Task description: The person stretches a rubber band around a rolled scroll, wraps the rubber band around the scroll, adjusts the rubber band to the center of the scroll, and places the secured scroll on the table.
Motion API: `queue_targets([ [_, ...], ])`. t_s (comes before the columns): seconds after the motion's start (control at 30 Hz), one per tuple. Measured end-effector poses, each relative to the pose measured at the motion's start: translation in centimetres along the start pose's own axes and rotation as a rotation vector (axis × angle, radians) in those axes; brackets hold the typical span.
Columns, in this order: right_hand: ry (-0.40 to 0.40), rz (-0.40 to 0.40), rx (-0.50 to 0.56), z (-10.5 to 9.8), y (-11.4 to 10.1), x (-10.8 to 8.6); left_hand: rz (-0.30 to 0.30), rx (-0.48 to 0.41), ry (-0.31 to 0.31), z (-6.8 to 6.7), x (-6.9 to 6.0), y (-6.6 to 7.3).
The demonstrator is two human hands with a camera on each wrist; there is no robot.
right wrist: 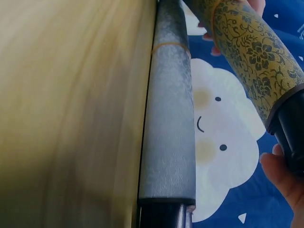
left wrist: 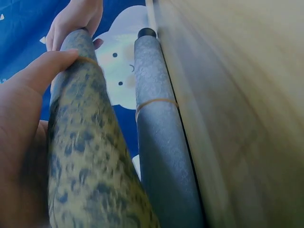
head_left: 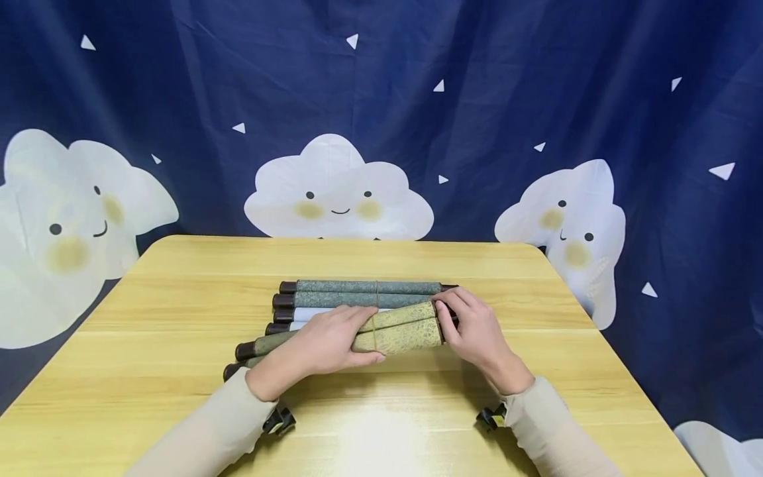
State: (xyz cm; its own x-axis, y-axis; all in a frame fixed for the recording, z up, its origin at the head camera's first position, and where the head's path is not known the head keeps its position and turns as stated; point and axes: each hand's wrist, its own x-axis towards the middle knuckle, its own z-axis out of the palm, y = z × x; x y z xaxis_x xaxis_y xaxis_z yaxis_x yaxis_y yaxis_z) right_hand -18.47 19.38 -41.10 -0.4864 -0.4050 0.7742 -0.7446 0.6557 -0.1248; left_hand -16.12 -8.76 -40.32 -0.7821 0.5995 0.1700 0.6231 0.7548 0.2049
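Note:
Both hands hold a rolled scroll (head_left: 405, 328) with yellow-green patterned cloth, two rolls side by side and a rubber band (head_left: 375, 331) around them. My left hand (head_left: 334, 336) grips it near the middle, thumb on the near side. At its right end, my right hand (head_left: 473, 328) grips the dark end knobs (right wrist: 292, 130). The scroll slants, its left knobs (head_left: 245, 351) towards the near left. Behind it lie a pale blue-white scroll (head_left: 306, 314), partly hidden by the hands, and a grey-green scroll (head_left: 352, 287) with its own rubber band.
The scrolls lie on a light wooden table (head_left: 179, 305). A dark blue curtain (head_left: 477, 40) with smiling white clouds hangs behind the table's far edge. Small black devices (head_left: 279, 421) are worn at both wrists.

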Motion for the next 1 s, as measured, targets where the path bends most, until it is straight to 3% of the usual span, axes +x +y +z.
queue_targets([
  [0.37,0.032,0.026,-0.009,-0.09,0.18,-0.02,0.006,0.02,-0.001,-0.24,-0.17,-0.41],
  [0.63,0.071,0.034,-0.011,-0.04,-0.44,0.48,0.056,-0.022,0.069,0.03,0.26,0.02],
  [1.0,0.039,0.046,-0.041,-0.41,0.13,0.35,0.016,-0.017,0.005,-0.51,0.08,-0.33],
])
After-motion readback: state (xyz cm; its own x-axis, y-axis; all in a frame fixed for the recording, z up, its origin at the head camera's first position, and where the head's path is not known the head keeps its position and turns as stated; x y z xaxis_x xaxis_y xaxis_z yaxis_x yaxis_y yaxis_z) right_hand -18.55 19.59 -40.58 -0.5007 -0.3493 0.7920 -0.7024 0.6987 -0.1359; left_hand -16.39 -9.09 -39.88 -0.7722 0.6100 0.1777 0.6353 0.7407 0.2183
